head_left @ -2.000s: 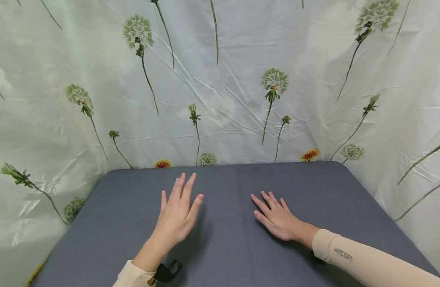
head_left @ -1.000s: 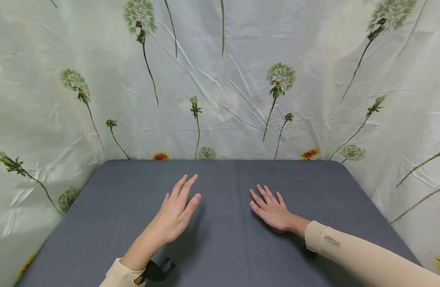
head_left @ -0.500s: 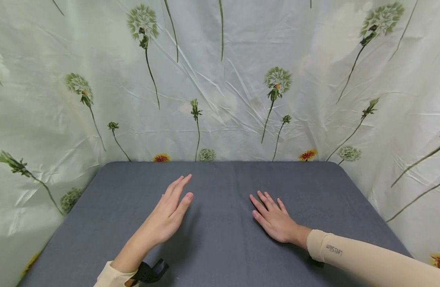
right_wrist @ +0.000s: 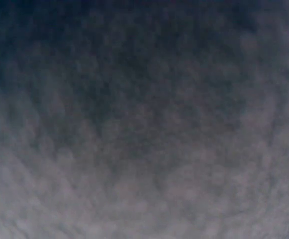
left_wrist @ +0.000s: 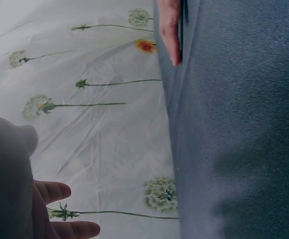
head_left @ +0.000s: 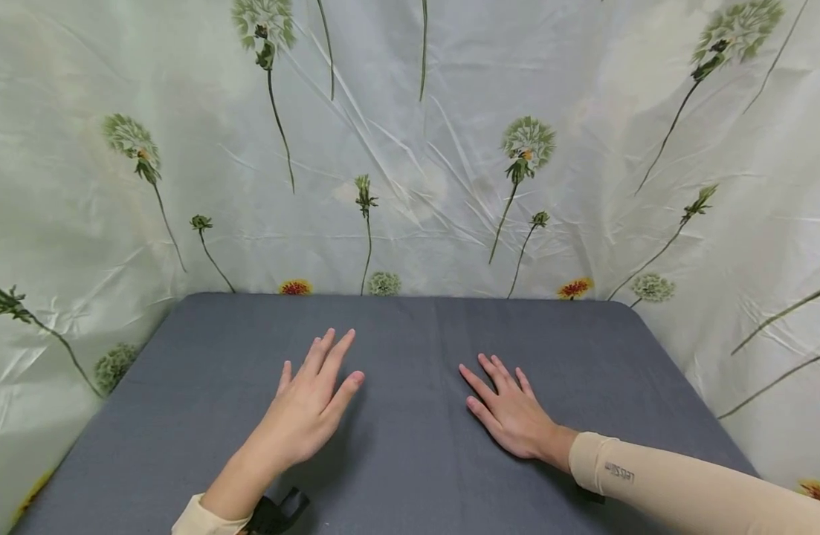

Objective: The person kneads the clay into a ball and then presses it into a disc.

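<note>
In the head view my left hand hovers over the grey cloth-covered table, fingers spread and straight, a shadow falling to its right. My right hand lies palm down on the cloth, its fingers fanned out. Neither hand holds anything. The left wrist view catches left-hand fingers at the lower left and the right hand at the top, along the table. Only blurred dark grey cloth fills the right wrist view.
A pale curtain printed with dandelions and small orange flowers hangs behind the table and round its sides. The table's far edge has rounded corners. A black wrist strap shows below my left wrist.
My left hand has shifted a little to the left, and its fingers have fanned apart again since half a second ago. The right hand stays flat at nearly the same spot. The view shifts slightly.
</note>
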The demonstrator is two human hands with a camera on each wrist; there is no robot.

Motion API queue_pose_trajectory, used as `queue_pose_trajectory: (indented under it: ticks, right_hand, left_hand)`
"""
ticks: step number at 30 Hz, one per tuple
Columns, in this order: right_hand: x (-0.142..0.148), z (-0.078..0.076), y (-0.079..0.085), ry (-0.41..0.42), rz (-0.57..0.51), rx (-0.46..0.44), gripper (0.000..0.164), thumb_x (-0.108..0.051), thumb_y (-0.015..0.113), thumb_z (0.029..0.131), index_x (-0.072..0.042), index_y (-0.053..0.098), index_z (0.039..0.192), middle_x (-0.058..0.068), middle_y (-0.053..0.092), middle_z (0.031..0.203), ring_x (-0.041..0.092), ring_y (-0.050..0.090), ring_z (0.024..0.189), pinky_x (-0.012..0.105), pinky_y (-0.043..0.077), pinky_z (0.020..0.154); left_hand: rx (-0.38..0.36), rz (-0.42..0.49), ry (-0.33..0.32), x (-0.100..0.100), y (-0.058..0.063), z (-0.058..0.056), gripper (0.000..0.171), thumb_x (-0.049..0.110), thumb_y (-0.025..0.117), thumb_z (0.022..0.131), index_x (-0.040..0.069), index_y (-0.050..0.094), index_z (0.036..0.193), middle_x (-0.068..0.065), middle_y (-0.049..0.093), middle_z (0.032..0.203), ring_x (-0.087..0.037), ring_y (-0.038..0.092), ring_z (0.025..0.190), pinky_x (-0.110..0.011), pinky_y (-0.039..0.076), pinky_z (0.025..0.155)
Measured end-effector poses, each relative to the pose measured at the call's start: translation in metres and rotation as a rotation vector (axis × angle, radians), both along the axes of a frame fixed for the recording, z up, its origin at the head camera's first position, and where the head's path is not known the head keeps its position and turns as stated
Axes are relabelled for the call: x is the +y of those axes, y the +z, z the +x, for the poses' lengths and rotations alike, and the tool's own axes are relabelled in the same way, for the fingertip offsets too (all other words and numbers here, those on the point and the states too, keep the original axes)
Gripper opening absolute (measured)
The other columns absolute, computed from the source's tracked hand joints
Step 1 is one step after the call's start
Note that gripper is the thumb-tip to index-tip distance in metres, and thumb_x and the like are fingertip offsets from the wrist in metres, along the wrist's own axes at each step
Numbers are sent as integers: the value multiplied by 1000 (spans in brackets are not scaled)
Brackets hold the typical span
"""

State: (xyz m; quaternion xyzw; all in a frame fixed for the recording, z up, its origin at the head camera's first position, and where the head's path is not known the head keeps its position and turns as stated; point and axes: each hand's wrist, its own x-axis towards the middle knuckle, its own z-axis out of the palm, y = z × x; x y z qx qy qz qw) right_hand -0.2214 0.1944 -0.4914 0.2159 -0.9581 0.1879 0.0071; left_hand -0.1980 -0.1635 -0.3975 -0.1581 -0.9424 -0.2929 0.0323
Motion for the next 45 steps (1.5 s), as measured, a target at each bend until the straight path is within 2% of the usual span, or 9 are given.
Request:
queue_pose_trajectory:
  ticks: [6, 17, 20, 23, 27, 30, 33, 37, 45]
  right_hand:
    - [-2, 0, 2, -2, 44, -3, 57, -46, 44, 116, -26, 39, 169, 19, 30, 176, 46, 26, 163, 79, 20, 122]
    - [1, -14, -5, -14, 95, -89, 65, -59, 40, 114, -34, 27, 172, 12, 15, 182, 40, 12, 168, 76, 10, 127]
    - [5, -22, -5, -23, 67, -199, 69, -69, 32, 112, -37, 21, 172, 7, 5, 183, 36, 3, 170, 73, 0, 128]
    - [6, -27, 12, -50, 10, -394, 70, -72, 22, 111, -38, 17, 172, 2, -4, 183, 32, -7, 170, 67, -8, 130]
    - [8, -35, 38, -70, -147, -616, 67, -62, 16, 115, -30, 16, 174, 4, -8, 183, 33, -15, 169, 64, -15, 130]
    - [7, -36, 48, -69, -230, -669, 67, -56, 13, 117, -20, 13, 174, 10, -8, 182, 35, -14, 168, 66, -16, 129]
    - [-2, -37, 42, -98, -214, -600, 68, -56, 14, 117, -19, 13, 174, 6, -4, 183, 32, -10, 170, 63, -15, 130]
    - [-12, -28, 18, -146, -122, -394, 72, -63, 15, 115, -21, 19, 174, 1, 6, 183, 30, -1, 171, 67, -9, 130]
    - [-14, -9, -3, -162, -66, -81, 69, -59, 32, 115, -16, 37, 169, 12, 27, 179, 39, 19, 167, 77, 7, 126]
  left_hand:
    - [10, -52, -1, -1, -4, 2, 69, 55, 44, 114, 29, 22, 174, -14, 19, 180, -44, 21, 165, -85, 15, 120]
    - [-14, -9, -2, -10, 4, 2, 65, 54, 41, 116, 32, 21, 174, -13, 20, 180, -42, 24, 165, -83, 18, 120]
    - [-26, 14, -13, -11, 8, 2, 64, 54, 40, 116, 33, 21, 173, -13, 20, 180, -41, 23, 166, -82, 17, 121]
    - [-27, 36, -21, -11, 12, 2, 63, 53, 39, 116, 33, 21, 173, -12, 20, 180, -41, 26, 165, -82, 16, 122]
    - [-34, 70, -28, -10, 15, 3, 61, 50, 37, 117, 32, 21, 173, -13, 19, 180, -45, 31, 162, -81, 17, 122]
    - [-43, 92, -30, -10, 16, 4, 61, 50, 36, 118, 32, 21, 174, -14, 19, 180, -47, 30, 161, -81, 16, 122]
    - [-48, 115, -31, -14, 17, 5, 60, 49, 37, 118, 32, 21, 173, -13, 19, 180, -47, 27, 163, -81, 15, 122]
    - [-36, 130, -43, -15, 17, 6, 60, 48, 39, 117, 33, 23, 173, -12, 21, 179, -44, 26, 164, -81, 15, 122]
    - [2, 124, -61, -9, 21, 6, 59, 50, 39, 117, 31, 27, 172, -11, 28, 177, -38, 32, 163, -80, 16, 123]
